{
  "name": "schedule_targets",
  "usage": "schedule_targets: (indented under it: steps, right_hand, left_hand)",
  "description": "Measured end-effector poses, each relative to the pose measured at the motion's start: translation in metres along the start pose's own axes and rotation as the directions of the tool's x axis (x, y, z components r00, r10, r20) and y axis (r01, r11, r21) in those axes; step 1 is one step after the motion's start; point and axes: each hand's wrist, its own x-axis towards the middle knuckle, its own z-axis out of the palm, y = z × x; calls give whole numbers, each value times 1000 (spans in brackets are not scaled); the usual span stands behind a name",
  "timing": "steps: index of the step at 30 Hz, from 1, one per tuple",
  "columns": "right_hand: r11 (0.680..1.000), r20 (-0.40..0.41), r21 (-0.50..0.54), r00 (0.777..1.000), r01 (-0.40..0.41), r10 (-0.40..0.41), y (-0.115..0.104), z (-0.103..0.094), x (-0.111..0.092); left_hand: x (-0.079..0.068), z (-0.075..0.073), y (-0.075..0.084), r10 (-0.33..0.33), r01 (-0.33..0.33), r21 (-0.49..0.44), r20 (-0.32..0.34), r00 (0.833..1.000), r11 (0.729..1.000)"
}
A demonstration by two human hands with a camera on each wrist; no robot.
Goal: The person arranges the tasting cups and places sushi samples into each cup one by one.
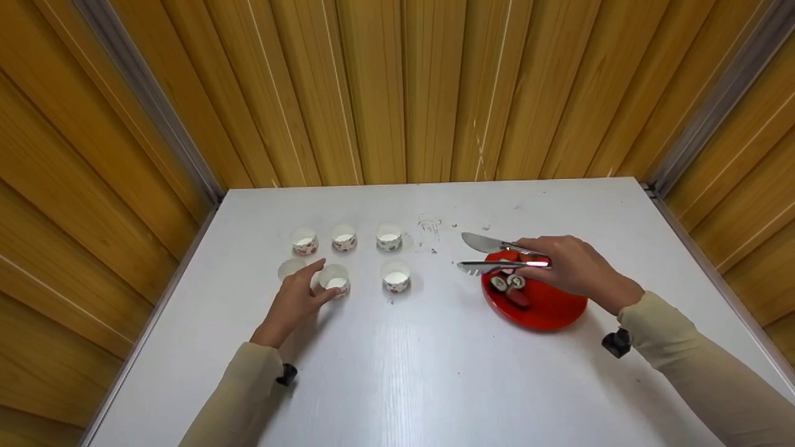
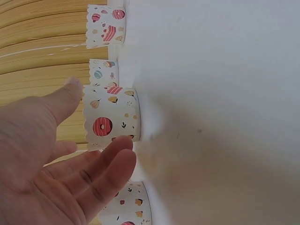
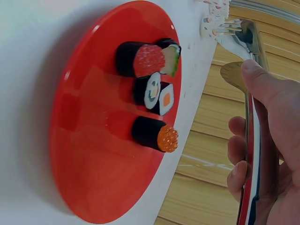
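Fingers of the left hand [image 1: 299, 298] are spread around a light-looking paper cup [image 1: 335, 280]; metal tongs [image 1: 481, 242] are gripped by the right hand [image 1: 574, 264] over a red plate [image 1: 553, 310], where sushi [image 1: 516, 281], probably soft, is best pinched by its sides.

The hand [image 3: 289, 124] grips tongs [image 3: 256, 152] beside a red plate [image 3: 108, 176] of sushi [image 3: 150, 91].

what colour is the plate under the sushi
The plate is plain glossy red, clearest in the right wrist view.
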Motion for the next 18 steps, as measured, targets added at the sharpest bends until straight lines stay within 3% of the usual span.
schedule_targets:
  steps: [6, 13, 18]
  right_hand:
    - [999, -21, -32, 999, 23, -23, 7, 2, -15]
    - [998, 29, 10, 998, -59, 59, 12, 0, -31]
    - [997, 38, 15, 997, -73, 72, 15, 0, -41]
  left_hand:
    - [0, 1, 0, -29, 29, -15, 10, 1000, 999]
    - [-1, 2, 0, -48, 48, -9, 5, 999, 999]
    - [0, 3, -1, -52, 52, -10, 10, 999, 999]
